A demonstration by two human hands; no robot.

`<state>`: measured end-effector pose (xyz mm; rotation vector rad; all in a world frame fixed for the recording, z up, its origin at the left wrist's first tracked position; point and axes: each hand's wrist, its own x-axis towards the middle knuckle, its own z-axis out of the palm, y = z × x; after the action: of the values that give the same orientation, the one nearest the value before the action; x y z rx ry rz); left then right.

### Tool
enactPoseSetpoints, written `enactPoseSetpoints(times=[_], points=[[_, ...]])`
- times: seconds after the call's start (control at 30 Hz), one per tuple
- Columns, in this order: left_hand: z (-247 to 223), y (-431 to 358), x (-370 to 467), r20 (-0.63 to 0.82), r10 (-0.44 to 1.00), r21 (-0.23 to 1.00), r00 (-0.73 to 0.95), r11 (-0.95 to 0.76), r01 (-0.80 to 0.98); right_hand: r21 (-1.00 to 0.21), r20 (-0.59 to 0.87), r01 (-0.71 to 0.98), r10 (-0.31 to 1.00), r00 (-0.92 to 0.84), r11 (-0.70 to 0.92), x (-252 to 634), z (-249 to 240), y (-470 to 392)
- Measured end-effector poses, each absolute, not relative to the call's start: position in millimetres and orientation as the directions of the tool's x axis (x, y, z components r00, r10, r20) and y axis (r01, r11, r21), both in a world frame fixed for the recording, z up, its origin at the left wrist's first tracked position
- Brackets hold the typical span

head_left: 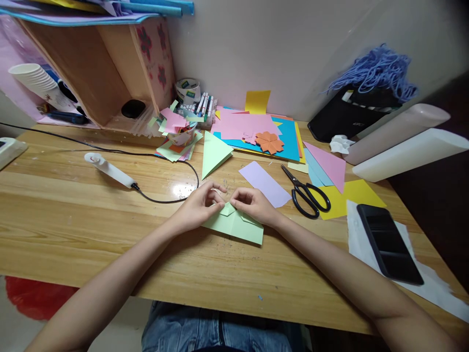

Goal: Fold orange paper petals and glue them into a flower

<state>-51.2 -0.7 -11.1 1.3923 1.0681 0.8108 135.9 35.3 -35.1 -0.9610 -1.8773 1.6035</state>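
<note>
A light green sheet of paper [238,229] lies folded on the wooden table in front of me, with small angled flaps along its far edge. My left hand [201,205] pinches the far edge left of the middle, thumb on the flap. Close beside it, my right hand [254,203] grips the same edge with thumb and forefinger pressed together. Parts of the far edge are hidden under my fingers. Just beyond my hands are a folded green paper triangle [215,152] and a lilac paper strip [266,183].
Black-handled scissors [306,192] lie right of the lilac strip. A phone [390,244] rests on white paper at the right. A white corded device [110,170] is at the left. An orange paper flower [270,142] sits on stacked coloured sheets near the wall.
</note>
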Motion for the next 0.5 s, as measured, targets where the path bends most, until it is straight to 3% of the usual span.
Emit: enactPoseSetpoints(times=[0.3,0.4,0.5], points=[[-18.7,0.0,-46.9,-0.101,0.954,0.979,0.281,0.045,0.197,-0.972,-0.085,0.221,0.772,-0.630,0.074,132.9,-32.5,35.6],[-19.1,2.4,-49.2,-0.056,0.987,0.972,0.149,0.019,0.235,-0.981,-0.052,0.184,0.840,-0.540,0.058,132.7,-31.2,38.3],[-16.7,5.7,-53.9,-0.014,0.999,0.964,-0.037,0.023,0.265,-0.996,-0.078,0.061,0.911,-0.405,-0.059,132.7,-34.1,40.3]])
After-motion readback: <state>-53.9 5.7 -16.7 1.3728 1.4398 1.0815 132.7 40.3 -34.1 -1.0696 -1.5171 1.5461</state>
